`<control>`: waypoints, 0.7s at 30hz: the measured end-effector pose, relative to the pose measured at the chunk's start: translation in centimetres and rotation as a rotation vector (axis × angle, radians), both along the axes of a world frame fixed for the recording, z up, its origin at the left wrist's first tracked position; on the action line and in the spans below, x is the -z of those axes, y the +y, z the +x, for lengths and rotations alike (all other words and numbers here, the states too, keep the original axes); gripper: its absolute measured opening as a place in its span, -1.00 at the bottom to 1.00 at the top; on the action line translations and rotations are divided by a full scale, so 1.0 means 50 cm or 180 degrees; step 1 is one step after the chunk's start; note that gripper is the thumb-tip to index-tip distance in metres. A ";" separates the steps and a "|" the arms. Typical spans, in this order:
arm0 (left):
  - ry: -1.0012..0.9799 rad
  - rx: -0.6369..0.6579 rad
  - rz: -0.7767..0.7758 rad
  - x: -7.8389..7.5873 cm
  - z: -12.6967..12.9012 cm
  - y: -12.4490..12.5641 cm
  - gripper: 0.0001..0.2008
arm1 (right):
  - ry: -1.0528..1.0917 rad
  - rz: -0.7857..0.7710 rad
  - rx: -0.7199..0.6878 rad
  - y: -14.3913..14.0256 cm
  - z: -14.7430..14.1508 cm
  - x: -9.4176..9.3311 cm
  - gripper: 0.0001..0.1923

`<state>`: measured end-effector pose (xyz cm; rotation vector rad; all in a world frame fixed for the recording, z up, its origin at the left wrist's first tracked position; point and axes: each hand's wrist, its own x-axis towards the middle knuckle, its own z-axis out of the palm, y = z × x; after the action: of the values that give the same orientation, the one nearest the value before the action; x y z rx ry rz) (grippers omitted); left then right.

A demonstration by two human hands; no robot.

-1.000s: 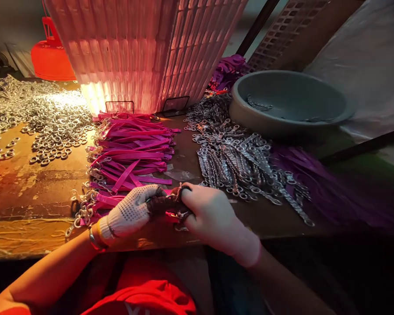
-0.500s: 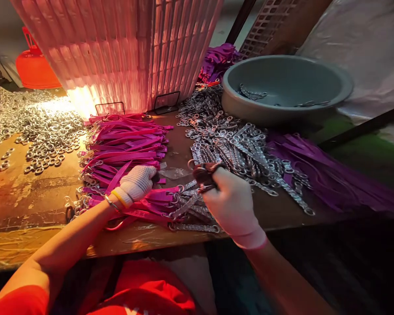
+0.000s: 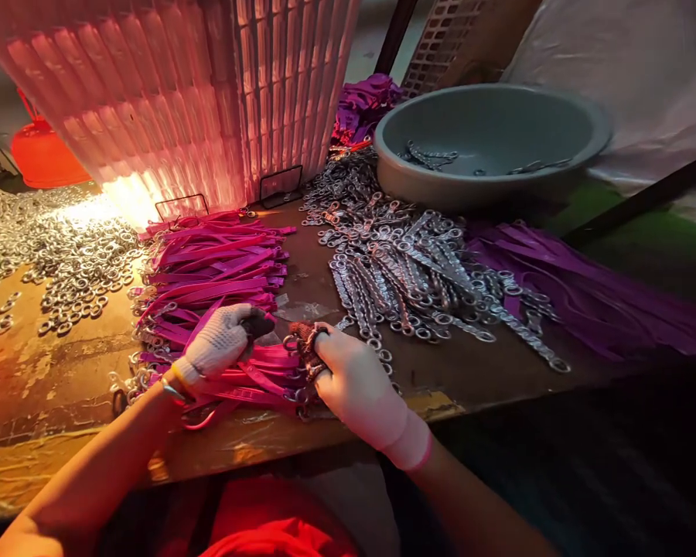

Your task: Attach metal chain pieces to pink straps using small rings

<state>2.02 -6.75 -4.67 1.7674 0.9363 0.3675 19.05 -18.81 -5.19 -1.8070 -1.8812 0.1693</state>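
Observation:
My left hand, in a white knit glove with dark fingertips, is closed over the pile of magenta straps. A magenta strap runs up beside its wrist and seems to pass into the fingers; the strap's end is hidden. Close by on the right, my right hand, gloved in the same way, pinches a metal chain, whose end ring sticks out toward the left fingertips. The rest of that chain is mostly covered by the hand. Below both hands lie magenta straps with metal ends near the table edge.
Flat twisted metal chains are heaped on the right beside purple straps. A grey basin holding a few chains stands behind them. Small metal rings cover the left, by a red lamp and a ribbed translucent panel.
My right hand has moved left and slightly down, toward my left hand, and the metal chains below it have shifted. My left hand has turned, its fingertips now facing the right hand. The view has shifted slightly.

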 end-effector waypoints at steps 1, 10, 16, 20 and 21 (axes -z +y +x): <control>-0.0174 -0.0063 -0.0426 -0.011 -0.012 -0.011 -0.71 | 0.0001 -0.0029 -0.0089 0.003 -0.007 -0.006 -0.62; -0.0431 0.0030 -0.0558 -0.039 -0.035 -0.064 -0.68 | -0.1120 -0.0291 -0.0117 0.009 -0.062 -0.024 -0.89; -0.0549 0.0466 -0.0844 -0.029 -0.034 -0.050 -0.73 | -0.1355 0.0043 -0.0338 0.006 -0.055 -0.003 -0.85; -0.0518 0.0331 -0.0518 0.004 -0.031 -0.051 -0.88 | -0.1304 -0.0221 -0.0163 0.011 -0.052 0.003 -0.82; -0.0519 0.0346 -0.0415 0.014 -0.030 -0.051 -0.92 | -0.1262 -0.0312 -0.0069 0.012 -0.051 0.001 -0.79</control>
<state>0.55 -9.29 -5.36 1.6354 0.7295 0.3664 16.49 -18.23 -5.26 -2.0005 -2.1936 -0.1001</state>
